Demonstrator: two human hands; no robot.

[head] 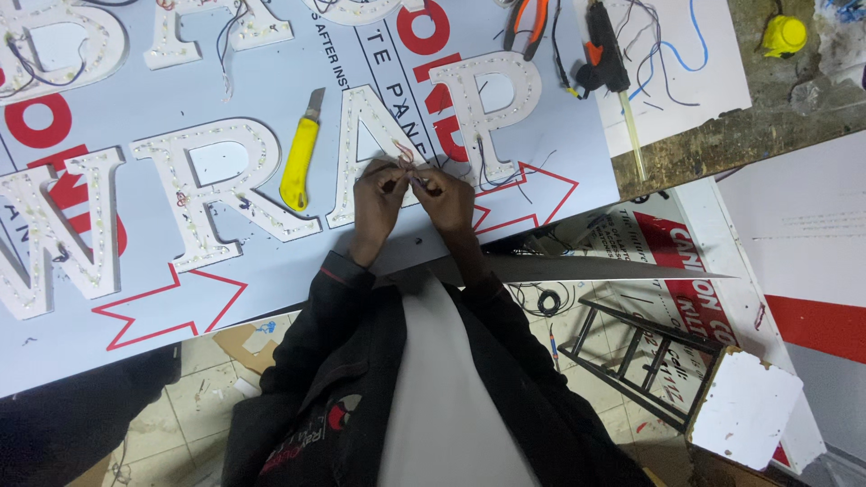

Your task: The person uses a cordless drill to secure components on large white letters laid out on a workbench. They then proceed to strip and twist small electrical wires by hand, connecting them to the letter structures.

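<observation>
Stretching across the upper left and middle of the frame, the tabletop (271, 289) is covered by a pale printed sheet (559, 135) with red arrows. Big white sign letters lie on it in a row, studded with small lights: a W (54, 230) at the left edge, an R (216, 185), an A (361, 149) at centre and a P (487, 95) to its right. More letters run along the top edge, only partly in view. Between R and A lies a yellow knife (299, 160), pointing up the frame. At upper right a glue gun (603, 50) rests on white paper, with pliers (526, 20) just left of it and loose wires around.

Both hands meet at the lower right leg of the A. The left hand (379, 194) and right hand (444, 194) are each pinched on a thin reddish wire (404, 155), which curls up between them over the letter.
</observation>
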